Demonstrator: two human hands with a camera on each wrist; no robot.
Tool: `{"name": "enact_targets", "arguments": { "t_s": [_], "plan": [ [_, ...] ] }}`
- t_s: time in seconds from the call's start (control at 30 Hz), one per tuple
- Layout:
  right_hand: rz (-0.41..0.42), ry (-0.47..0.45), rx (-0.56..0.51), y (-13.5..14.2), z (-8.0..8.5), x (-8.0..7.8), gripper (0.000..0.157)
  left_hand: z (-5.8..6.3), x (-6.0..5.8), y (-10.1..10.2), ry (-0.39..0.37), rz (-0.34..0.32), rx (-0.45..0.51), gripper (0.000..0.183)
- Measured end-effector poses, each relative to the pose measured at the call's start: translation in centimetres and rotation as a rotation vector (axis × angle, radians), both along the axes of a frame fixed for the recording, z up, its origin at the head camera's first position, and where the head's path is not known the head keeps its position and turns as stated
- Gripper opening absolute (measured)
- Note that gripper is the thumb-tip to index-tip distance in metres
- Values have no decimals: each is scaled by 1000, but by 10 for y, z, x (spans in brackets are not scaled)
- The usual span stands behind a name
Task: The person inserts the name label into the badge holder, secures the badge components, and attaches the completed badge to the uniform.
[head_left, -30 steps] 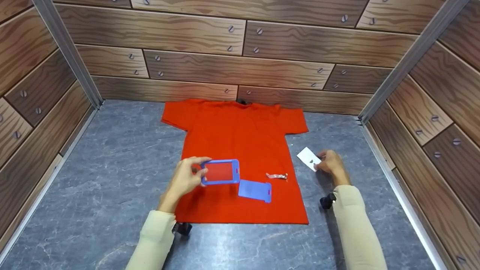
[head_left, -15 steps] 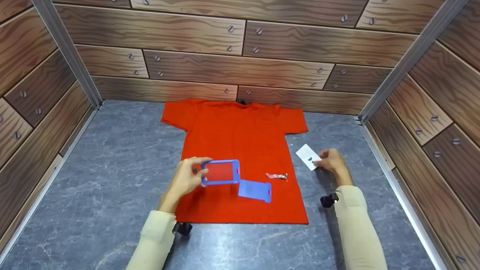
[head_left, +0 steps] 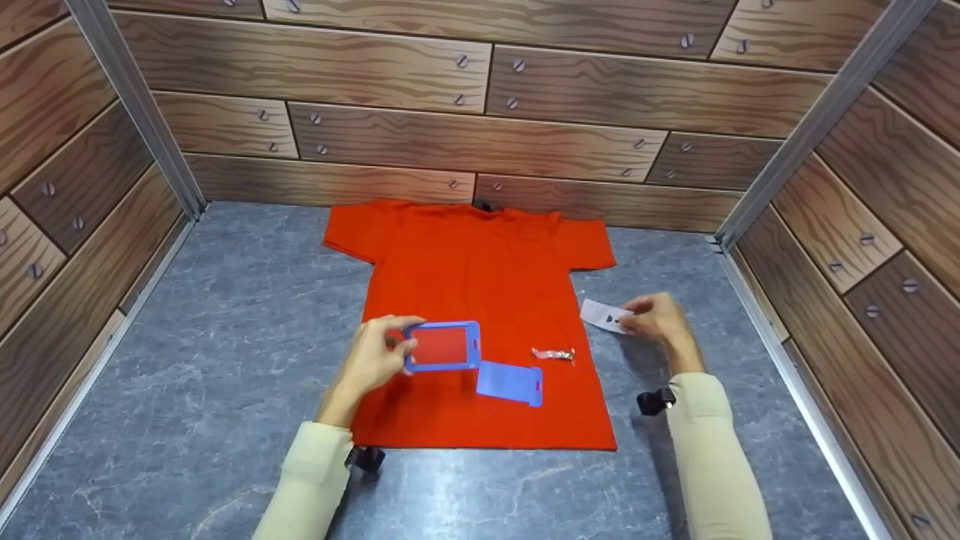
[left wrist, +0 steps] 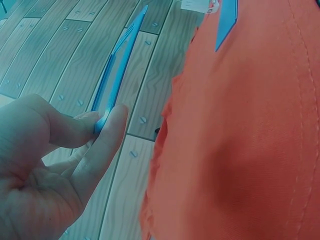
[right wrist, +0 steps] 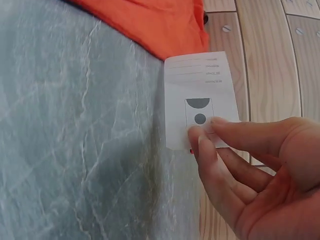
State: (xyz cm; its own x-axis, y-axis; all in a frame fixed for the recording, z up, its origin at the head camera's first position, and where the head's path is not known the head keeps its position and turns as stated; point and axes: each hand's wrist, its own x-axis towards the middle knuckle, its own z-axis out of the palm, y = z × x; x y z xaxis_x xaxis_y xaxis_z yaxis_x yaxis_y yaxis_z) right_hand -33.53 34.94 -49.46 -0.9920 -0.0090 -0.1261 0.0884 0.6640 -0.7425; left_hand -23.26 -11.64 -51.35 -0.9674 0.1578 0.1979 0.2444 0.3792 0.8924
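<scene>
In the head view my left hand (head_left: 381,349) pinches a blue rectangular badge-holder frame (head_left: 472,346) by its left end, above an orange-red T-shirt (head_left: 480,277). From the left wrist view, the frame (left wrist: 120,70) is seen edge-on between thumb and fingers. My right hand (head_left: 658,322) holds a white paper card (head_left: 598,313) over the table at the shirt's right side. Printed lines and a dark head-and-shoulders figure show on the card (right wrist: 200,90) in the right wrist view, pinched at one end by thumb and fingers. A flat blue cover piece (head_left: 510,382) lies on the shirt.
A small clear strap with a metal clip (head_left: 554,353) rests on the shirt, right of the blue cover piece. The grey marbled tabletop (head_left: 225,315) is bounded by wood-patterned walls (head_left: 390,135) at the back and both sides.
The right hand has lifted the card off the table and tilted it, bringing it slightly left toward the shirt. The left hand and blue frame have stayed almost still.
</scene>
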Motion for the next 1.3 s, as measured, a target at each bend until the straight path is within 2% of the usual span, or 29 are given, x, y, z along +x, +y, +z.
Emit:
{"name": "enact_targets", "arguments": {
  "t_s": [0.13,0.3,0.43,0.73,0.97,1.13,1.3],
  "plan": [
    [7,31,31,-4,3,2,34,0,0,0,2,-1,0,31],
    [26,57,-34,-12,7,5,30,0,0,1,2,-7,-4,32],
    [30,95,-47,-17,13,8,28,0,0,2,0,-6,5,32],
    [41,177,1,-34,29,17,25,-1,0,4,21,-6,-7,31],
    [74,216,-148,-54,37,27,23,-3,-1,6,19,-7,-13,31],
    [110,257,-290,-69,38,34,21,-4,-1,8,27,-13,-13,31],
    [157,289,-371,-82,37,41,15,-5,0,10,13,-15,-6,32]
  ]
}}
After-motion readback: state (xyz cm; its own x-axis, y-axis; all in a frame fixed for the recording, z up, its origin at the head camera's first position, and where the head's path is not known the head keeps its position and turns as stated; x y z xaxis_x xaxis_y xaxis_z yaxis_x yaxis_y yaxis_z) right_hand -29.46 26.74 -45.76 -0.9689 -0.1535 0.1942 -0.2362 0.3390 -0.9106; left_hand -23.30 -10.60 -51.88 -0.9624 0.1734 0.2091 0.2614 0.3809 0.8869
